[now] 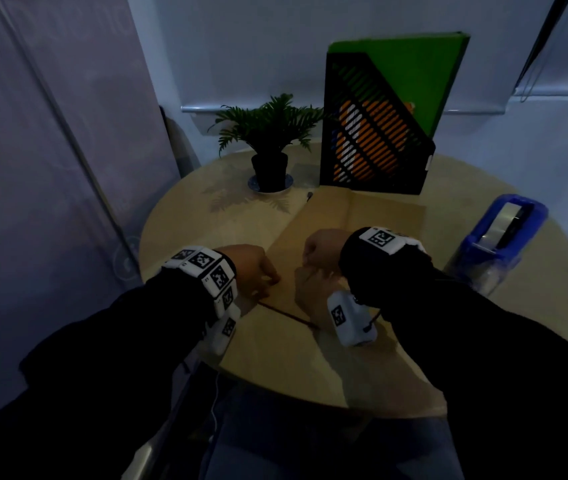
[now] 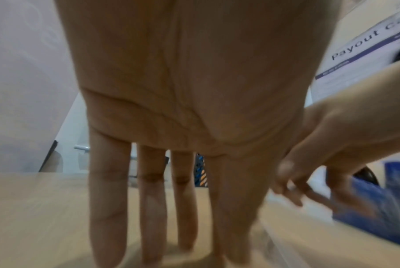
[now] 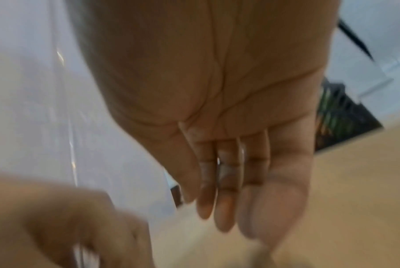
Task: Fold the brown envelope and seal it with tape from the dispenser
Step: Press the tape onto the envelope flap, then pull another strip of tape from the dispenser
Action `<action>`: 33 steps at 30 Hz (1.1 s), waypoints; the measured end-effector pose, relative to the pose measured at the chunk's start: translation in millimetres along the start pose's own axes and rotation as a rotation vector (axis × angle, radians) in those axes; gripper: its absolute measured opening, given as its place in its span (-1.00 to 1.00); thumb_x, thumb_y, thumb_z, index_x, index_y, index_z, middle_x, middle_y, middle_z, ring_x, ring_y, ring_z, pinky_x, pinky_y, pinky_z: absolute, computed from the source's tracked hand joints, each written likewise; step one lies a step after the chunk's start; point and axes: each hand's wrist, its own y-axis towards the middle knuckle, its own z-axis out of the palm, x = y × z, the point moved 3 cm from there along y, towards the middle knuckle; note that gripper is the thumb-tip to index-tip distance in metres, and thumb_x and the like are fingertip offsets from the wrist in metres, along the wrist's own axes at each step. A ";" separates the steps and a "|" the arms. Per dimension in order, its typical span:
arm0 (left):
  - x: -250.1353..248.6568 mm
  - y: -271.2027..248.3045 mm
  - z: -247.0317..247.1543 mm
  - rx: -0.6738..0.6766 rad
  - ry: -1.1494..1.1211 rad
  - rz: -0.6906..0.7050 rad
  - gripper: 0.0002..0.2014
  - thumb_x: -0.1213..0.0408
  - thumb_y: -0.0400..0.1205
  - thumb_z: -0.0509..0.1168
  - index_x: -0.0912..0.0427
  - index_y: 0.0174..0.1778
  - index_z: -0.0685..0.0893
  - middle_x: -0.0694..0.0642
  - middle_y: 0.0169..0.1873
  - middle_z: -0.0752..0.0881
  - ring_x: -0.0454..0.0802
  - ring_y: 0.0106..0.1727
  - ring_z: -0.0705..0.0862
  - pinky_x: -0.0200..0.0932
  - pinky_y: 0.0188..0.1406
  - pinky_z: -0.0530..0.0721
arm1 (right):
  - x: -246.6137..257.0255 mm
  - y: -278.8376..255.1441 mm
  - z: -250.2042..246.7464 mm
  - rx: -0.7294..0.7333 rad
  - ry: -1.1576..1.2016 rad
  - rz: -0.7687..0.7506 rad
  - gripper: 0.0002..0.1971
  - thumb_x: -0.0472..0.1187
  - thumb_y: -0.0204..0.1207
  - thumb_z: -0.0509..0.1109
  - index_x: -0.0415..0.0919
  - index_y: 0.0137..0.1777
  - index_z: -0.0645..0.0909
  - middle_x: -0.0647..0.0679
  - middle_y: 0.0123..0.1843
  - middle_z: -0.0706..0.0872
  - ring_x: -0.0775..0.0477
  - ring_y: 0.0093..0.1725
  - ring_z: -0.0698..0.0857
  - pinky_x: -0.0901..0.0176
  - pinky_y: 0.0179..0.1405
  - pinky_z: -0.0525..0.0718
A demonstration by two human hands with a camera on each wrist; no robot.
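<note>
The brown envelope (image 1: 362,220) lies flat on the round table (image 1: 189,216), reaching from the file holder toward me, with a dark red line along its near edge. My left hand (image 1: 255,271) is at the envelope's left edge, its straight fingers (image 2: 153,208) pressing down on the surface. My right hand (image 1: 317,251) hovers just to the right over the envelope. Its thumb lies against the fingers (image 3: 226,190), and a glossy clear strip of tape (image 3: 229,168) shows across them. The blue tape dispenser (image 1: 504,237) stands at the table's right edge, apart from both hands.
A potted plant (image 1: 270,140) and a black slatted file holder (image 1: 376,133) with green and orange folders stand at the back of the table. Walls close in behind and to the left. The table's near rim is right under my forearms.
</note>
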 end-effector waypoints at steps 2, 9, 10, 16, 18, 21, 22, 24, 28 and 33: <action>-3.1 0.6 -5.8 -0.035 -0.075 -0.019 -0.69 0.22 0.70 0.25 0.09 0.35 0.67 0.04 0.37 0.63 0.03 0.31 0.60 -0.09 0.34 0.52 | -7.6 -10.6 -12.9 -0.073 -0.041 -0.034 -0.68 -0.23 0.71 0.18 -0.44 0.26 0.63 -0.26 -0.05 0.70 -0.13 -0.19 0.55 0.15 -0.19 0.53; -27.0 3.8 -24.9 -0.302 -0.254 0.034 -0.71 0.22 0.70 0.24 0.08 0.32 0.69 0.05 0.34 0.66 0.01 0.29 0.64 -0.21 0.20 0.48 | -43.3 -48.1 -44.0 -0.446 -0.106 -0.107 -0.82 -0.21 0.67 0.19 -0.18 0.12 0.61 -0.13 0.11 0.71 -0.17 0.06 0.66 0.04 -0.03 0.60; -33.1 3.8 -28.6 -0.331 -0.262 0.052 -0.71 0.21 0.70 0.24 0.06 0.31 0.69 0.04 0.34 0.67 0.00 0.29 0.64 -0.20 0.21 0.49 | -49.3 -52.6 -47.0 -0.494 -0.106 -0.102 -0.81 -0.18 0.67 0.20 -0.18 0.12 0.61 -0.13 0.10 0.71 -0.17 0.06 0.66 0.04 -0.04 0.59; -80.2 5.4 -45.8 -0.478 -0.356 0.170 -0.73 0.15 0.70 0.22 -0.02 0.25 0.73 -0.05 0.26 0.71 -0.09 0.21 0.66 -0.12 0.21 0.61 | -86.0 -78.6 -67.7 -0.774 -0.082 -0.145 -0.84 -0.16 0.61 0.22 -0.20 0.03 0.59 -0.15 0.03 0.67 -0.17 0.00 0.63 -0.01 -0.01 0.61; -98.6 8.4 -46.2 -0.489 -0.396 0.223 -0.74 0.15 0.70 0.21 -0.01 0.23 0.74 -0.03 0.24 0.72 -0.07 0.20 0.66 -0.08 0.23 0.62 | -98.7 -84.9 -74.4 -0.862 -0.094 -0.153 -0.84 -0.17 0.60 0.23 -0.22 0.02 0.60 -0.16 0.03 0.66 -0.19 0.06 0.59 0.01 0.03 0.55; -126.6 14.6 -44.2 -0.473 -0.436 0.297 -0.73 0.14 0.72 0.19 0.02 0.24 0.73 -0.02 0.21 0.72 -0.07 0.19 0.65 -0.20 0.13 0.56 | -120.0 -92.1 -82.6 -0.979 -0.085 -0.146 -0.84 -0.22 0.60 0.24 -0.27 0.01 0.61 -0.21 0.04 0.63 -0.23 0.09 0.56 -0.03 0.08 0.52; -134.6 18.0 -42.7 -0.459 -0.448 0.314 -0.72 0.13 0.72 0.19 0.03 0.23 0.73 -0.02 0.21 0.73 -0.07 0.19 0.66 -0.18 0.16 0.57 | -127.9 -92.9 -85.3 -1.015 -0.063 -0.145 -0.83 -0.25 0.60 0.23 -0.30 0.01 0.62 -0.24 0.04 0.63 -0.26 0.09 0.56 -0.03 0.08 0.51; -149.6 27.9 -36.6 -0.404 -0.453 0.342 -0.69 0.08 0.71 0.18 0.07 0.21 0.74 0.02 0.20 0.74 -0.03 0.20 0.66 -0.05 0.27 0.60 | -146.5 -94.5 -89.1 -1.067 0.010 -0.137 -0.80 -0.31 0.62 0.19 -0.37 0.03 0.63 -0.29 0.06 0.61 -0.30 0.10 0.58 0.00 0.10 0.49; -171.7 44.5 -16.1 -0.323 -0.487 0.354 -0.59 -0.04 0.71 0.11 0.17 0.15 0.72 0.16 0.10 0.75 0.08 0.13 0.68 0.15 0.25 0.61 | -186.0 -96.6 -87.3 -1.094 0.052 -0.061 -0.66 -0.22 0.65 0.09 -0.41 0.14 0.62 -0.34 0.16 0.60 -0.34 0.18 0.59 0.09 0.23 0.42; -200.9 49.1 -13.3 -0.341 -0.659 0.389 -0.59 -0.02 0.73 0.08 0.11 0.36 0.60 0.07 0.25 0.69 0.00 0.24 0.64 -0.04 0.27 0.57 | -223.2 -93.9 -88.1 -1.015 0.033 0.081 -0.57 -0.05 0.73 0.07 -0.37 0.33 0.56 -0.28 0.36 0.55 -0.29 0.37 0.51 0.08 0.39 0.36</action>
